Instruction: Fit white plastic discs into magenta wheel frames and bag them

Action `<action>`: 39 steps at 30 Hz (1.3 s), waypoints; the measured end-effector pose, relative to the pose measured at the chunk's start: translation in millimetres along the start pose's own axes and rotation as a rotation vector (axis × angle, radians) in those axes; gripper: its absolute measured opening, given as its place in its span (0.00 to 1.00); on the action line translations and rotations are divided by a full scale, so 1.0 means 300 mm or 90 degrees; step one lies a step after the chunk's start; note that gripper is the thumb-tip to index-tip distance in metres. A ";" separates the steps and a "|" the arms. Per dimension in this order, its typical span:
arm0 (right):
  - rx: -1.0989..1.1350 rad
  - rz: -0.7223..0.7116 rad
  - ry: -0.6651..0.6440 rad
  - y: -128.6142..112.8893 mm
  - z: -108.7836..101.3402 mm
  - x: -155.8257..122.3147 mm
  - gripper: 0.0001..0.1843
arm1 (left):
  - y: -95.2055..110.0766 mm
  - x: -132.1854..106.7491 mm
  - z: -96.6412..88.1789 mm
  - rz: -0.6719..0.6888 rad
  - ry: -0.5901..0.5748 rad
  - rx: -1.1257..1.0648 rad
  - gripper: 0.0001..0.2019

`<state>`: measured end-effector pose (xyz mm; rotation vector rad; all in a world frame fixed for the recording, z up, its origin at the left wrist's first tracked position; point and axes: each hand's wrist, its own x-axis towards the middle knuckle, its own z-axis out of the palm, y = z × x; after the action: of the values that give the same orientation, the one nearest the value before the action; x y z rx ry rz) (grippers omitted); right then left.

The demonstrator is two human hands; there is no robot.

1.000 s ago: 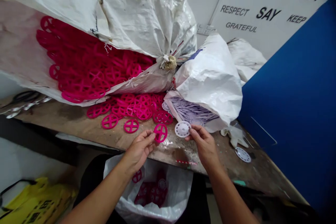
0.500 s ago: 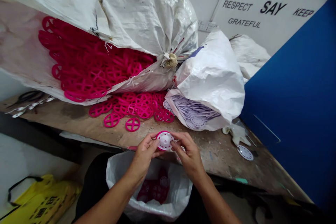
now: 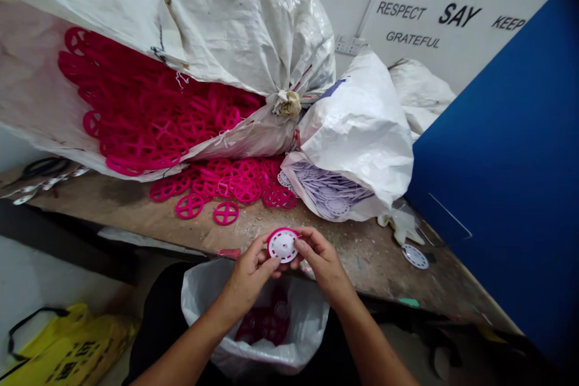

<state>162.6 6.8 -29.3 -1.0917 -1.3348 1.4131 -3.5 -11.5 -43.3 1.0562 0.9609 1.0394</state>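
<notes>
Between my hands is a plastic wheel (image 3: 283,245), a white slotted disc set against a pink ring whose rim shows at the top and left. My left hand (image 3: 253,262) grips its left edge, thumb at the lower front. My right hand (image 3: 319,259) holds the right edge with its thumb pressed on the white face. Below hangs an open white sack (image 3: 307,338) with pink wheels (image 3: 266,322) inside. Loose pink rings (image 3: 226,213) with cross spokes lie on the bench beyond my hands.
A big white sack (image 3: 235,18) spills pink rings at the left. Beside it, a smaller sack (image 3: 362,126) holds white discs (image 3: 332,190). One white disc (image 3: 415,256) lies at the right near a blue panel (image 3: 493,181). Scissors (image 3: 43,167) lie far left; a yellow bag (image 3: 81,344) sits below.
The white disc's face is turned more toward me, and my left thumb has slid down to its lower edge. The view has shifted slightly right.
</notes>
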 end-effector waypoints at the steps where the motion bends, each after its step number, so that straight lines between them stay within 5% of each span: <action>1: 0.002 0.002 -0.018 0.005 0.000 -0.006 0.17 | -0.004 -0.005 0.001 -0.007 -0.002 0.003 0.24; 8: -0.165 -0.036 -0.085 0.019 -0.001 -0.048 0.16 | -0.029 -0.046 -0.019 -0.059 -0.026 0.065 0.20; 11: -0.335 -0.057 -0.114 -0.029 -0.093 -0.011 0.16 | -0.012 -0.078 -0.045 -0.100 -0.120 0.182 0.22; 13: -0.495 -0.120 0.009 -0.065 -0.196 0.043 0.11 | 0.015 -0.093 -0.075 -0.082 -0.137 0.321 0.22; 16: -0.723 -0.163 0.233 -0.086 -0.356 0.147 0.14 | 0.061 -0.077 -0.152 0.044 -0.010 0.538 0.14; 19: -0.919 -0.157 0.261 -0.063 -0.449 0.235 0.14 | 0.083 -0.015 -0.263 0.185 0.151 0.690 0.10; 23: -1.053 -0.181 0.243 -0.022 -0.467 0.275 0.13 | 0.064 0.094 -0.375 0.272 0.273 0.787 0.11; 28: -1.024 -0.259 0.265 -0.022 -0.447 0.244 0.16 | 0.056 0.176 -0.386 0.201 0.298 0.881 0.22; 34: -0.901 -0.273 0.301 -0.042 -0.406 0.186 0.15 | 0.084 0.166 -0.346 0.198 0.249 0.723 0.17; 39: -0.669 -0.318 0.305 -0.056 -0.247 0.115 0.13 | 0.062 0.111 -0.252 0.068 0.226 0.251 0.11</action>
<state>227.4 57.5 -16.0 -1.4561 -1.8221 -0.0139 -71.4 39.2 -45.6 1.2800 1.4530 1.1785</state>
